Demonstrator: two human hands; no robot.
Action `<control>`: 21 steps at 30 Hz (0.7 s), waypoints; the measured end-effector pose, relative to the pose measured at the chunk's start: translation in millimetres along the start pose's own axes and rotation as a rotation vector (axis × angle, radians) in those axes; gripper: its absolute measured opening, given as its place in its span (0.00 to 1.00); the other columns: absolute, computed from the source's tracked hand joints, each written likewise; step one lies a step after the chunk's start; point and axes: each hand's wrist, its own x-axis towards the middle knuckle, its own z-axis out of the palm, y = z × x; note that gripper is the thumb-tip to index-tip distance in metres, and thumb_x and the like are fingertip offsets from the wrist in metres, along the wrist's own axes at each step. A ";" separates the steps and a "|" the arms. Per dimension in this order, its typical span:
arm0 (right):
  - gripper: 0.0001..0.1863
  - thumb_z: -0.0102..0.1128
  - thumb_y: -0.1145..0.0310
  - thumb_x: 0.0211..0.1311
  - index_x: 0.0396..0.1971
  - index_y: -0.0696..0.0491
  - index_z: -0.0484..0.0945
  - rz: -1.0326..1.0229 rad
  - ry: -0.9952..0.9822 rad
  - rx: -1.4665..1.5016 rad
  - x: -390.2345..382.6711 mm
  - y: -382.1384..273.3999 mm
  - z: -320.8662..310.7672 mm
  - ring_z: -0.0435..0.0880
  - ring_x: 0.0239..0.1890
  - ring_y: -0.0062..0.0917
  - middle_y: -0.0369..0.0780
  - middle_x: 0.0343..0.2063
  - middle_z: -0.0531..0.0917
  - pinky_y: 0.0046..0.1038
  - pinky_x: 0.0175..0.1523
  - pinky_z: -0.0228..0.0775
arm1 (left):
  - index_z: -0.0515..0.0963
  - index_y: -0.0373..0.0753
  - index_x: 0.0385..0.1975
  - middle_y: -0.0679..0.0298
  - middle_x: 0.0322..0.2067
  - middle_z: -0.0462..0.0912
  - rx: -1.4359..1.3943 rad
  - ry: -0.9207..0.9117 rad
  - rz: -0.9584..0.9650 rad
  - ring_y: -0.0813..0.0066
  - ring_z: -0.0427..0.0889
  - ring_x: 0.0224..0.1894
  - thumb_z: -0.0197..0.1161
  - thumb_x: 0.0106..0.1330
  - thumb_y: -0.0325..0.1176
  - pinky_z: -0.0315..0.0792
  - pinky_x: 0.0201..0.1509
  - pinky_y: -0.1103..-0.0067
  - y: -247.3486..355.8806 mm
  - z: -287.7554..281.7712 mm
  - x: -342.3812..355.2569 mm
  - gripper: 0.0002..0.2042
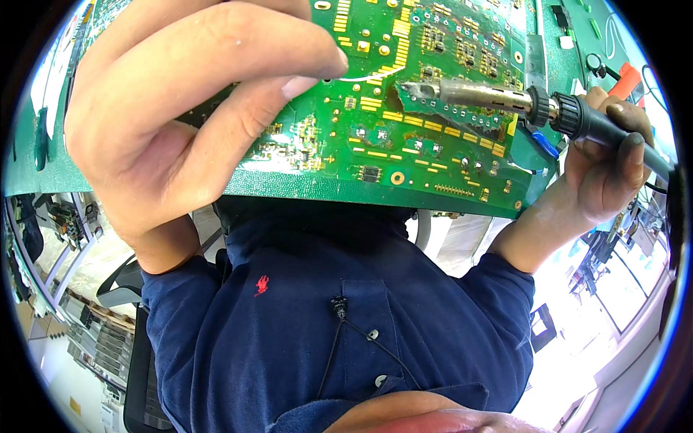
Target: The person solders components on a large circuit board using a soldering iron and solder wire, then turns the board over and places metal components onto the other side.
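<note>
Circuit board (433, 175), glossy green, gold-padded, lying across twelve o'clock on a pebbled green mat (289, 187). Left hand (188, 108), ten o'clock — fingertip and thumb pinching a thin, curved white wire (376, 76). I see the right hand (605, 155), between two and three, wrapped round a soldering iron (494, 94) — slotted metal barrel.

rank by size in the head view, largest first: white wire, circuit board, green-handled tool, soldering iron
1. Circuit board
2. Soldering iron
3. Green-handled tool and white wire, unranked: they look similar in length, though the tool is thicker.
</note>
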 end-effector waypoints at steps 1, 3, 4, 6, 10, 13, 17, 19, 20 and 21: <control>0.22 0.53 0.60 0.72 0.46 0.68 0.78 0.001 -0.007 0.024 0.0 1.2 -1.5 0.68 0.18 0.19 0.45 0.20 0.75 0.19 0.22 0.52 | 0.83 0.29 0.34 0.49 0.32 0.82 0.002 -0.004 0.003 0.64 0.80 0.34 0.66 0.51 0.18 0.70 0.37 0.78 0.1 -0.2 0.3 0.09; 0.22 0.52 0.59 0.72 0.46 0.68 0.78 0.007 -0.013 0.077 -0.5 3.5 -4.6 0.68 0.18 0.19 0.43 0.19 0.74 0.20 0.22 0.51 | 0.83 0.29 0.34 0.50 0.32 0.82 -0.004 -0.007 0.017 0.65 0.80 0.34 0.67 0.50 0.18 0.70 0.37 0.78 -0.6 -1.1 1.0 0.10; 0.23 0.52 0.59 0.73 0.47 0.68 0.78 0.018 -0.004 0.108 -0.8 3.5 -6.5 0.68 0.19 0.19 0.42 0.19 0.73 0.20 0.23 0.50 | 0.83 0.29 0.34 0.50 0.32 0.82 -0.011 0.000 0.022 0.65 0.80 0.34 0.67 0.50 0.18 0.70 0.37 0.78 -1.2 -1.2 1.1 0.10; 0.24 0.51 0.58 0.73 0.47 0.68 0.78 0.046 0.026 0.174 -1.5 3.1 -10.7 0.68 0.20 0.19 0.41 0.18 0.72 0.21 0.24 0.51 | 0.83 0.29 0.34 0.50 0.32 0.81 -0.034 0.030 0.019 0.65 0.80 0.34 0.67 0.50 0.18 0.70 0.37 0.78 -1.1 1.6 0.1 0.10; 0.24 0.48 0.57 0.74 0.48 0.68 0.77 0.084 0.065 0.187 -2.6 1.5 -9.8 0.70 0.23 0.21 0.41 0.19 0.73 0.22 0.27 0.55 | 0.83 0.30 0.33 0.50 0.32 0.81 -0.014 0.018 -0.018 0.65 0.80 0.34 0.67 0.50 0.19 0.69 0.37 0.78 2.3 0.5 1.0 0.10; 0.24 0.47 0.58 0.74 0.47 0.69 0.77 0.118 0.116 0.151 -2.1 -0.8 -1.8 0.70 0.23 0.22 0.42 0.20 0.73 0.23 0.29 0.58 | 0.83 0.30 0.33 0.50 0.32 0.81 0.008 0.010 -0.027 0.65 0.80 0.34 0.67 0.50 0.20 0.69 0.36 0.78 3.2 0.5 0.3 0.09; 0.24 0.47 0.59 0.74 0.46 0.70 0.76 0.159 0.247 0.015 -2.9 -5.1 7.2 0.70 0.22 0.22 0.42 0.22 0.74 0.23 0.30 0.60 | 0.84 0.30 0.33 0.50 0.33 0.81 -0.015 -0.009 0.014 0.66 0.79 0.33 0.67 0.50 0.21 0.69 0.36 0.79 2.0 0.2 0.9 0.09; 0.24 0.48 0.60 0.74 0.46 0.71 0.76 0.165 0.281 -0.069 -3.8 -5.1 6.7 0.70 0.22 0.23 0.42 0.22 0.74 0.24 0.31 0.61 | 0.84 0.31 0.33 0.51 0.33 0.80 -0.026 -0.045 0.003 0.67 0.78 0.33 0.67 0.51 0.22 0.69 0.36 0.79 3.5 -1.1 2.3 0.09; 0.24 0.49 0.60 0.74 0.46 0.71 0.76 0.171 0.286 -0.060 -4.3 -4.6 6.0 0.70 0.22 0.22 0.43 0.23 0.75 0.24 0.31 0.61 | 0.84 0.31 0.33 0.51 0.33 0.80 -0.026 -0.075 -0.023 0.67 0.78 0.33 0.67 0.51 0.22 0.69 0.36 0.79 5.8 -2.8 2.1 0.09; 0.24 0.49 0.60 0.74 0.46 0.71 0.76 0.176 0.269 0.044 -4.2 -4.5 3.3 0.70 0.22 0.22 0.43 0.23 0.75 0.24 0.31 0.61 | 0.84 0.32 0.33 0.52 0.33 0.80 -0.022 -0.083 -0.034 0.67 0.78 0.33 0.67 0.51 0.23 0.69 0.36 0.79 7.6 -3.4 2.1 0.09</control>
